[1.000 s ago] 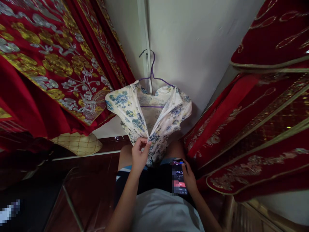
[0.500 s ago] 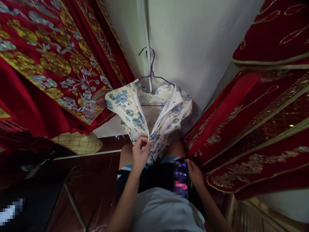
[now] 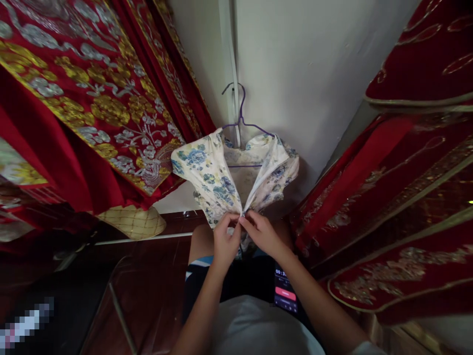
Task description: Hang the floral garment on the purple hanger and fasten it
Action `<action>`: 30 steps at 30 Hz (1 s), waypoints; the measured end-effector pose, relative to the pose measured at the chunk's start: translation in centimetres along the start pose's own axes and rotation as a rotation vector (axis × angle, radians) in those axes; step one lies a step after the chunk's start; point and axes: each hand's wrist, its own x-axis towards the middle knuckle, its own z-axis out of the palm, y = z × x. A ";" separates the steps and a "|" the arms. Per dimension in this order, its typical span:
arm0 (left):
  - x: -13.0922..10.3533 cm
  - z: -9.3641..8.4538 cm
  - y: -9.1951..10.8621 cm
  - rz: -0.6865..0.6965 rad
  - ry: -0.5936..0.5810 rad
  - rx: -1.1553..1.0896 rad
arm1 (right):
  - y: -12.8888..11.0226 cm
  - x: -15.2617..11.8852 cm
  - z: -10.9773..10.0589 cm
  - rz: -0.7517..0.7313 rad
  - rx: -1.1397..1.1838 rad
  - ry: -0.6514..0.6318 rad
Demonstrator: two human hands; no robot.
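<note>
A floral garment (image 3: 218, 185) in white, blue and yellow hangs on a purple hanger (image 3: 242, 106), its front open in a V down to my hands. My left hand (image 3: 227, 239) pinches the fabric edge at the bottom of the V. Right beside it, my right hand (image 3: 260, 231) pinches the opening at the same spot, fingertips nearly touching the left ones. Whatever small part lies between the fingertips is too small to make out. A lit phone (image 3: 286, 293) rests on my right thigh, partly behind my right forearm.
Red embroidered cloths hang at the left (image 3: 111, 108) and the right (image 3: 399, 251). Behind the hanger is a pale wall (image 3: 295, 64) with a vertical strip. A metal frame (image 3: 121, 315) stands at the lower left over the dark red floor (image 3: 162, 281).
My right hand has left the phone and come up to the garment beside my left hand, closing on its opening. My left hand keeps its pinch. The view has shifted slightly.
</note>
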 end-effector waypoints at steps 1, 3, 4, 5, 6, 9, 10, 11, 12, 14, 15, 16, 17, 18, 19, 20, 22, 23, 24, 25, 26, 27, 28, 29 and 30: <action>0.1 -0.2 0.0 0.009 -0.001 0.013 | -0.1 0.4 0.0 -0.011 -0.037 0.000; 0.4 -0.6 -0.1 0.016 -0.016 0.032 | -0.2 1.1 -0.4 -0.033 -0.059 -0.026; 0.5 -0.7 -0.2 0.018 -0.024 0.039 | -0.2 1.3 -0.6 -0.046 -0.046 -0.047; 0.5 -0.8 -0.4 0.021 -0.029 0.044 | -0.3 1.5 -0.8 -0.052 -0.021 -0.068; 0.6 -0.9 -0.4 0.027 -0.030 0.049 | -0.4 1.7 -0.9 -0.046 0.010 -0.085; 0.5 -0.6 -0.5 0.048 -0.029 0.067 | -0.8 2.2 -1.6 -0.016 0.064 -0.079; 0.5 -0.5 -0.4 0.048 -0.030 0.073 | -1.1 2.5 -1.9 -0.031 0.033 -0.060; 0.5 -0.3 -0.3 0.045 -0.032 0.079 | -1.4 2.8 -2.4 -0.067 -0.032 -0.037; 0.5 -0.2 -0.2 0.041 -0.038 0.083 | -1.8 3.3 -2.9 -0.121 -0.116 -0.015; 0.5 0.2 0.0 0.034 -0.054 0.086 | -2.7 4.7 -4.4 -0.240 -0.286 0.026; 0.5 0.3 0.2 0.032 -0.067 0.086 | -3.2 5.6 -5.2 -0.293 -0.351 0.049; 0.5 0.5 0.3 0.031 -0.080 0.086 | -3.9 6.7 -6.1 -0.339 -0.399 0.076; 0.5 0.7 0.4 0.031 -0.095 0.087 | -4.5 8.0 -6.9 -0.377 -0.434 0.105; 0.4 1.0 0.5 0.031 -0.109 0.091 | -5.3 9.3 -7.7 -0.406 -0.465 0.134; 0.3 1.3 0.6 0.032 -0.122 0.099 | -6.0 10.6 -8.4 -0.430 -0.496 0.160; 0.2 1.6 0.7 0.035 -0.140 0.110 | -6.8 11.9 -9.0 -0.448 -0.520 0.185; 0.0 2.2 0.8 0.047 -0.190 0.144 | -8.4 13.9 -9.9 -0.482 -0.544 0.237; -0.1 2.4 0.8 0.055 -0.216 0.167 | -9.1 14.7 -10.2 -0.499 -0.538 0.262; 0.1 2.5 0.8 0.064 -0.245 0.198 | -9.8 15.2 -10.4 -0.514 -0.524 0.283; 0.4 2.4 0.9 0.070 -0.274 0.242 | -10.3 15.5 -10.5 -0.525 -0.503 0.297; 0.9 2.1 1.1 0.074 -0.305 0.295 | -10.6 15.6 -10.5 -0.528 -0.473 0.304; 1.7 1.6 1.4 0.078 -0.354 0.348 | -10.7 15.5 -10.4 -0.519 -0.431 0.307; 2.8 1.0 1.9 0.087 -0.423 0.390 | -10.7 15.4 -10.2 -0.495 -0.371 0.309; 4.1 0.1 2.6 0.100 -0.486 0.417 | -10.6 15.2 -9.9 -0.454 -0.289 0.311; 5.6 -0.8 3.5 0.134 -0.593 0.395 | -10.4 15.0 -9.5 -0.399 -0.187 0.310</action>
